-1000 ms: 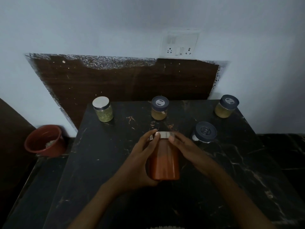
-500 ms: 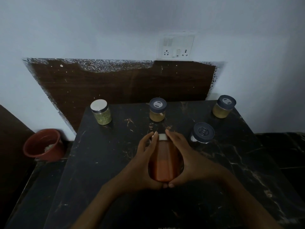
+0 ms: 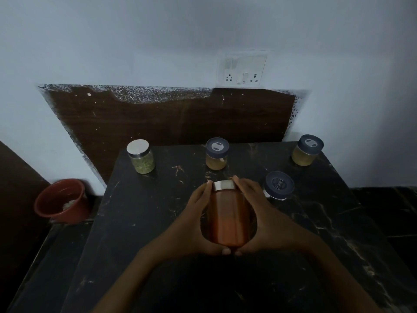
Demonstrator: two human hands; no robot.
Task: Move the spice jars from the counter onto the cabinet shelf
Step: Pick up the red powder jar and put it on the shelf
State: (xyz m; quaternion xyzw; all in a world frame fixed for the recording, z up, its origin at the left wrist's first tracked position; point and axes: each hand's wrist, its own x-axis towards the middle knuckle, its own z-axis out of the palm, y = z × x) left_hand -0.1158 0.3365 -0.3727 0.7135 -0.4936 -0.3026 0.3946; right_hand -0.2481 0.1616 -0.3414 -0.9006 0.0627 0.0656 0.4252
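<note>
Right hand (image 3: 268,222) now curls round the red jar (image 3: 226,220) like the left hand (image 3: 191,224); a second ago only its fingertips touched. Five jars: the red one between both grips, thumbs meeting beneath, over mid-desk (image 3: 135,233); green jar (image 3: 142,158) and three dark-lidded jars (image 3: 216,155) stand behind.

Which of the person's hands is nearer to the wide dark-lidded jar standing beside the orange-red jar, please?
The right hand. It grips the orange-red jar on its right side, just beside the wide dark-lidded jar; the left hand grips the far side.
</note>
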